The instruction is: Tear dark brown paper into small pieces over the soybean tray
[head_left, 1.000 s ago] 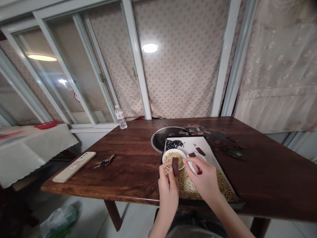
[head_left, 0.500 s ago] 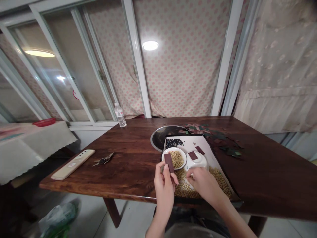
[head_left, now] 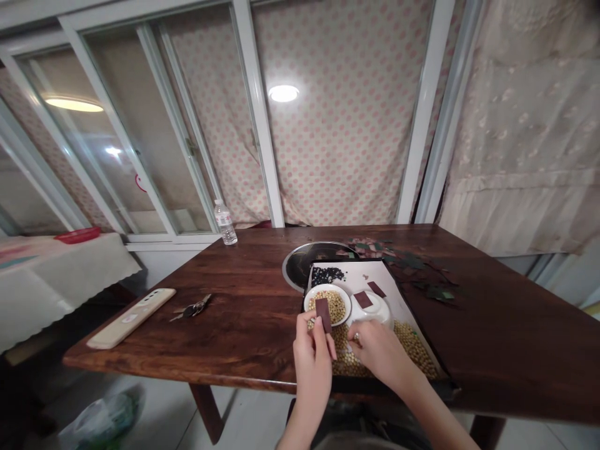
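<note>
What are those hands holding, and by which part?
The left hand pinches a dark brown card by its lower end. The right hand rests on the beans; its hold cannot be told.

Dim, glass-reflected lamp glare, warped edges

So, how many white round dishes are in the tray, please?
2: a white round dish of yellow beans on the left, and a second white dish, carrying a dark brown rectangular card, just right of it.
</note>
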Motion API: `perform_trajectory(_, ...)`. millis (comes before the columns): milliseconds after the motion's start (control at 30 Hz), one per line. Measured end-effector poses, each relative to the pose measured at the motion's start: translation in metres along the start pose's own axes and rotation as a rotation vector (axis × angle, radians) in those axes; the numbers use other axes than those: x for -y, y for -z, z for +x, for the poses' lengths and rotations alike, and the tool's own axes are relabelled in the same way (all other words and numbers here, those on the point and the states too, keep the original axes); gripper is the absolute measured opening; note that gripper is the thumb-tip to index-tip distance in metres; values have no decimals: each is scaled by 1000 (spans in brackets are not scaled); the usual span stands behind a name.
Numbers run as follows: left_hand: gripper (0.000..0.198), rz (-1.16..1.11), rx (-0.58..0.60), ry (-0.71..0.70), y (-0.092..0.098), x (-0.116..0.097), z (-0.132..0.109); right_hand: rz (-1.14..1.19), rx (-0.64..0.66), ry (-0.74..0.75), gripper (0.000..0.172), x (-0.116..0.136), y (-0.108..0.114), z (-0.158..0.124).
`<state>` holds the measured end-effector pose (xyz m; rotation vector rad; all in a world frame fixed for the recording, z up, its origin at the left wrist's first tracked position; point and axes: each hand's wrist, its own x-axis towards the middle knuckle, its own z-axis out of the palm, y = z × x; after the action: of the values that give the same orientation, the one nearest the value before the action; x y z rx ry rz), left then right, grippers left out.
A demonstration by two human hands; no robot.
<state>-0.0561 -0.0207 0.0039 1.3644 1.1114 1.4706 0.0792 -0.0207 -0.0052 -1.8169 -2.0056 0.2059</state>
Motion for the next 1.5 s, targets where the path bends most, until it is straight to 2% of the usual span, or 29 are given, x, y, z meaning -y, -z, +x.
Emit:
perform_trajectory(233, 23, 171, 111, -60, 2, 1, 4, -58, -40, 48, 18, 3, 3, 1)
perform_trajectory(300, 22, 197, 118, -58, 2, 1, 4, 4, -124, 66, 20, 4, 6, 0)
perform_trajectory(433, 23, 213, 89, -52, 2, 1, 4, 254, -394, 144, 18, 6, 10, -5)
perform_trajectory(533, 26, 180, 94, -31, 0, -1, 3, 391, -471, 257, 19, 8, 11, -9)
perform_trajectory(700, 26, 84, 171, -1, -2, -5, 3, 400, -414, 387, 23, 11, 11, -12)
perform_trajectory(967, 22, 99, 178, -1, 0, 1, 4, 319, -376, 388, 26, 11, 11, -12)
perform_trajectory(1333, 21, 144, 259, -3, 1, -4, 5, 404, -363, 320, 20, 8, 10, -9)
perform_trajectory(1500, 21, 161, 286, -6, 1, -1, 5, 382, -379, 335, 17, 9, 11, -8)
